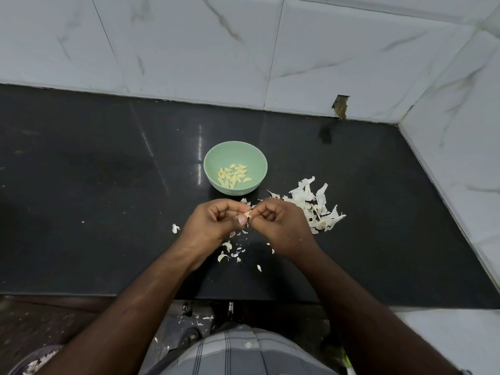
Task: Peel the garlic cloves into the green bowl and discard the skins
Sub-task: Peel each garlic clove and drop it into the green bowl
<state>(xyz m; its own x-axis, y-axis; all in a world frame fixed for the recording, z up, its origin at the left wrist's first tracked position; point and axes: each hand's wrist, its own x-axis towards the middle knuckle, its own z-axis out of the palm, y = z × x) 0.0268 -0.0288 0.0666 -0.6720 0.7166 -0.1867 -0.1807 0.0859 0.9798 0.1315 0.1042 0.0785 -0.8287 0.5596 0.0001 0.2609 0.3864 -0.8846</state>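
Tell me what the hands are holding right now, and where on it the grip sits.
A garlic clove, pinched between both hands: left hand on its left end, right hand on its right, at the fingertips. Most of it is hidden.

The flat black stone countertop (108, 212) is polished and glossy, mirroring streaks of light. Behind it, the white marble-veined wall tiles (189, 50) look smooth with a soft sheen. The round pale-green bowl (213, 161) has a matt, plastic-like finish. The white garlic skins (311, 207) look papery, thin and dry.
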